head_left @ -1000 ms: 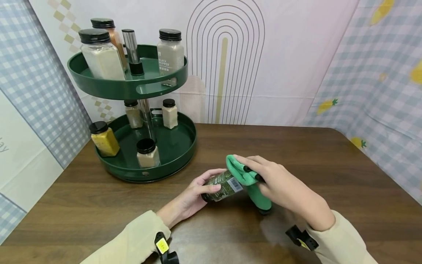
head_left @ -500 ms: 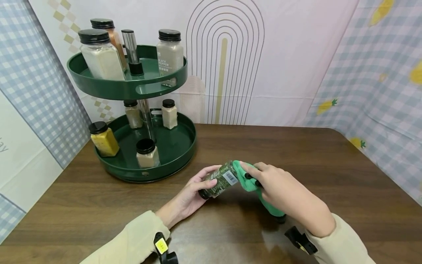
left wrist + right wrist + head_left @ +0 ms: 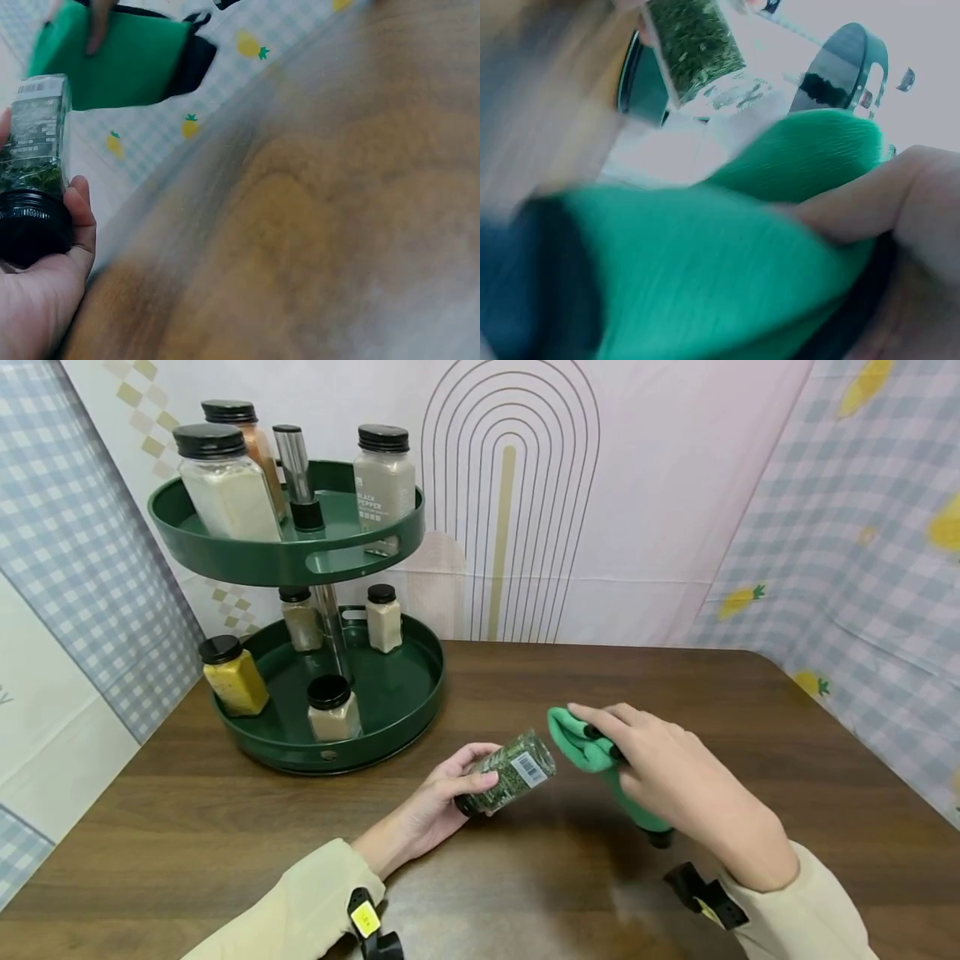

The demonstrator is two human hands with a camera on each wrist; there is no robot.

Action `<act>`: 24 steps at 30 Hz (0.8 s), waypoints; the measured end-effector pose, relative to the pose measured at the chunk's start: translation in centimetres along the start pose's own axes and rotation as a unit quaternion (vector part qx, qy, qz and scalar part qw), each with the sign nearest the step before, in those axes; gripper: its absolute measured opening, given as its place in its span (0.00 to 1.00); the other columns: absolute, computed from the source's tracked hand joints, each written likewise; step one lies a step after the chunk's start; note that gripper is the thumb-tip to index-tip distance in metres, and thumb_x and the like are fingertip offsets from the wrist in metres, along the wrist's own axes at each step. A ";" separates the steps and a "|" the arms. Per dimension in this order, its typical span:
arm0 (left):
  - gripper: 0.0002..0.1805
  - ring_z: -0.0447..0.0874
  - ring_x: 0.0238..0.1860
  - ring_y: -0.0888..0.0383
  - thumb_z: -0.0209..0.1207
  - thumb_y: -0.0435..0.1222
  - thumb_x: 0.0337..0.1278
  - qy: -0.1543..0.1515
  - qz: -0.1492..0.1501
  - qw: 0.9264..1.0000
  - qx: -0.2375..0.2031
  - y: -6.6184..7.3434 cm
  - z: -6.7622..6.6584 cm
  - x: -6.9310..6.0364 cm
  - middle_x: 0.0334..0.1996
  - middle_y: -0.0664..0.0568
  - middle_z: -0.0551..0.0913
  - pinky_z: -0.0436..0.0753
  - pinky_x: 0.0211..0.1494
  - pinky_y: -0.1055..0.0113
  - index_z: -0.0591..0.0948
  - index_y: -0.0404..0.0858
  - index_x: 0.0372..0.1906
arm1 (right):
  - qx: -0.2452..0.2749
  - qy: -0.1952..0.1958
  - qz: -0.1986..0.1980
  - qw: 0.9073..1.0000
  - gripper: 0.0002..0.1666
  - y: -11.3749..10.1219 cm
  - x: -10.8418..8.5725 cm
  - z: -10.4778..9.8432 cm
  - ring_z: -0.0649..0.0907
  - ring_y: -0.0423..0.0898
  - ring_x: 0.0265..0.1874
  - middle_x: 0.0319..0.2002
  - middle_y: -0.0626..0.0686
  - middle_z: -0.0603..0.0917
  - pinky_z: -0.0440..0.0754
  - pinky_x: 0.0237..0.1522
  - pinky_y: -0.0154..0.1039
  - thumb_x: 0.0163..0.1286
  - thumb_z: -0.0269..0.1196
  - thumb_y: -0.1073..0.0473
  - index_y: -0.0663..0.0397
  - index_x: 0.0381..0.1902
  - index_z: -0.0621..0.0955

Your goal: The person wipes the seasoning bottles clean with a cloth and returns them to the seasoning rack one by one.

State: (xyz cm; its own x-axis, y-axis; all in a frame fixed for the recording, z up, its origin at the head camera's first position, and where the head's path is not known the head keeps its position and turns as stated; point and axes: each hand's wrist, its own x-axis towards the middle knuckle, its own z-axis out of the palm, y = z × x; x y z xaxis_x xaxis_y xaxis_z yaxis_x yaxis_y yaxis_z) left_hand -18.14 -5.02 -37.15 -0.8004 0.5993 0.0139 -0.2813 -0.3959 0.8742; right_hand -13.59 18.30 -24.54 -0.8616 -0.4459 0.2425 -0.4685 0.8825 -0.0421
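My left hand (image 3: pixel 438 806) grips a clear jar of dried green herbs (image 3: pixel 517 772), its black lid toward the palm and its glass base pointing up to the right. A barcode label shows on the jar's side. In the left wrist view the same herb jar (image 3: pixel 37 142) has fingers wrapped round its lid end. My right hand (image 3: pixel 667 768) pinches a folded green cloth (image 3: pixel 581 743) with dark edging, held just right of the jar's base and apart from it. The right wrist view shows the green cloth (image 3: pixel 720 262) close up, below the jar.
A two-tier green turntable rack (image 3: pixel 330 756) stands at the left. Its upper tier (image 3: pixel 247 560) carries large black-lidded jars, one a black pepper jar (image 3: pixel 386 493). Smaller jars stand on the lower tier, including a yellow one (image 3: pixel 238 681) at the rim. Patterned cloths hang behind the wooden table (image 3: pixel 600 685).
My right hand has drawn the green cloth off the herb jar's base and away to the right. The left hand still holds the jar in nearly the same place.
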 end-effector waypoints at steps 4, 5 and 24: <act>0.16 0.76 0.44 0.59 0.55 0.32 0.55 -0.014 -0.003 1.000 0.027 0.0 -0.1 -0.1 0.46 0.53 0.75 0.77 0.43 0.67 0.72 0.48 0.49 | 0.067 0.038 -0.068 0.995 0.42 -0.6 0.3 0.8 0.81 0.49 0.46 0.55 0.53 0.77 0.80 0.42 0.47 0.59 0.53 0.75 0.41 0.69 0.63; 0.17 0.76 0.44 0.59 0.55 0.32 0.55 -0.015 -0.002 0.999 0.030 0.0 -0.1 -0.2 0.46 0.53 0.75 0.77 0.44 0.67 0.72 0.48 0.49 | 0.076 0.034 -0.081 0.993 0.42 -0.7 0.3 1.1 0.81 0.49 0.47 0.55 0.53 0.76 0.80 0.43 0.46 0.59 0.53 0.75 0.40 0.69 0.62; 0.11 0.74 0.40 0.57 0.46 0.34 0.65 0.016 -0.009 0.999 -0.041 0.2 -0.2 -0.1 0.45 0.52 0.73 0.74 0.39 0.69 0.73 0.49 0.47 | 0.128 0.005 -0.171 0.977 0.42 -1.1 0.1 1.0 0.77 0.41 0.51 0.57 0.48 0.72 0.79 0.47 0.36 0.50 0.51 0.82 0.35 0.56 0.77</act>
State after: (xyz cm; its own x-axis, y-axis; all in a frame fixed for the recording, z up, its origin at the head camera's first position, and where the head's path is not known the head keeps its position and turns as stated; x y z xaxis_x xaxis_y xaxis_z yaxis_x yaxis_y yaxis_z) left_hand -18.19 -5.30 -37.08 -0.8112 0.5845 -0.0185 -0.3373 -0.4417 0.8313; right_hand -13.34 17.16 -25.44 -0.6444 -0.7059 0.2941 -0.7635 0.6149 -0.1972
